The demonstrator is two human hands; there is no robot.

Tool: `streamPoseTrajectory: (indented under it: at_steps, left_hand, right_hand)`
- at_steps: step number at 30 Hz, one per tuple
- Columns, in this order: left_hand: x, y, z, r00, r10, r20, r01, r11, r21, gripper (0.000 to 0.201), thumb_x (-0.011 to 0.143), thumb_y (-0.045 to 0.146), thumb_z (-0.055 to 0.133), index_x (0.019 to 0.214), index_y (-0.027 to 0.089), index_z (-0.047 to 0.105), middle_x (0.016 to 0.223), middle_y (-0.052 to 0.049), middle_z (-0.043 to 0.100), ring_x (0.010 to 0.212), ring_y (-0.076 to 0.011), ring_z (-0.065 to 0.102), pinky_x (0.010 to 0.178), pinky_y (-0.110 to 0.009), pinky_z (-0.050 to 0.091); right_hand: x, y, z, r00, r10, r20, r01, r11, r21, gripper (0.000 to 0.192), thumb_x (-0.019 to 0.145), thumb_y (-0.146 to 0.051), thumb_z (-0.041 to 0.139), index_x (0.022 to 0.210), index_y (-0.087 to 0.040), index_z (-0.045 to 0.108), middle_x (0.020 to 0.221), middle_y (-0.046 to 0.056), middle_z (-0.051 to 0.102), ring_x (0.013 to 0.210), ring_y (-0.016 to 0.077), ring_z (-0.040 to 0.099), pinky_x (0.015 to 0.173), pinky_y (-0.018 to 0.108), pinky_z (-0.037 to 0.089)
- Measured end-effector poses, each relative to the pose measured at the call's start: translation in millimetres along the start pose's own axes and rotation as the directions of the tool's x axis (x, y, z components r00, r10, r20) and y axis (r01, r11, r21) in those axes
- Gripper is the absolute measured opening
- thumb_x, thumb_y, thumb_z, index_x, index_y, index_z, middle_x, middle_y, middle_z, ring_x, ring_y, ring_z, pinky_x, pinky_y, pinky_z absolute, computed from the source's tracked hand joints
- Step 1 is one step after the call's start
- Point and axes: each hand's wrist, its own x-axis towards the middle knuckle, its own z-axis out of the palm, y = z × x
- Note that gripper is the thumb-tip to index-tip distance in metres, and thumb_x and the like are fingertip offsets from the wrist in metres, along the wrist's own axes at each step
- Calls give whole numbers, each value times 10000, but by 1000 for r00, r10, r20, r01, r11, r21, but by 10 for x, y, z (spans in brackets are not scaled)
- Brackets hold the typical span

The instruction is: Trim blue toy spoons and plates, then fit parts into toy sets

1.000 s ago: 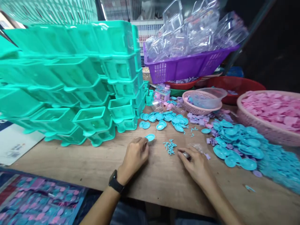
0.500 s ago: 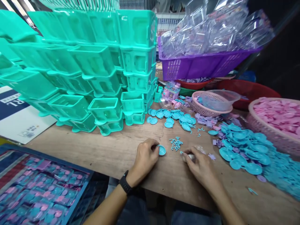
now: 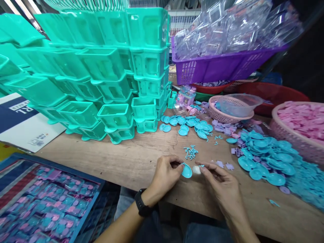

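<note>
A shallow, oval turquoise plastic dish was pinched by the left hand; a tiny turquoise plastic piece was pinched by the right hand, held just apart.

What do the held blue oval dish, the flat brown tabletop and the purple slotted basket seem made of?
Blue oval dish: probably glossy plastic; even colour, soft sheen. Flat brown tabletop: dull wood or wood-look laminate; streaky grain. Purple slotted basket: likely plastic, smooth; thin pierced walls.
</note>
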Motion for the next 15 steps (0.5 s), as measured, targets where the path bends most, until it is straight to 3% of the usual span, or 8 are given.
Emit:
streamPoseTrajectory:
  at_steps: [5, 12, 15]
  left_hand:
    - [-53, 79, 3, 995, 75, 72, -73, 997, -27, 252, 818, 108, 595, 933, 148, 816, 961, -68, 814, 877, -221, 754, 755, -270, 547]
    - [-55, 177, -1, 996, 0, 94, 3, 1000, -25, 213, 800, 113, 630, 901, 121, 817, 887, -84, 815, 821, -241, 758, 717, -284, 553]
    - [-57, 187, 5, 996, 41, 81, -42, 999, 6, 232, 784, 84, 612, 868, 137, 821, 861, -75, 814, 787, -226, 754, 695, -269, 539]
  right_hand:
    - [58, 2, 51, 978, -171, 120, 177, 983, -45, 187, 807, -424, 768, 878, -259, 821, 945, 60, 794, 903, 224, 726, 857, 345, 581]
    - [74, 50, 46, 961, -229, 155, 250, 959, -132, 161, 871, -380, 722, 926, -250, 800, 932, 39, 780, 864, 199, 715, 809, 313, 563]
    - [80, 9, 29, 934, -310, 177, 342, 918, -202, 128, 893, -343, 694, 899, -249, 781, 886, 23, 770, 818, 182, 706, 752, 284, 555]
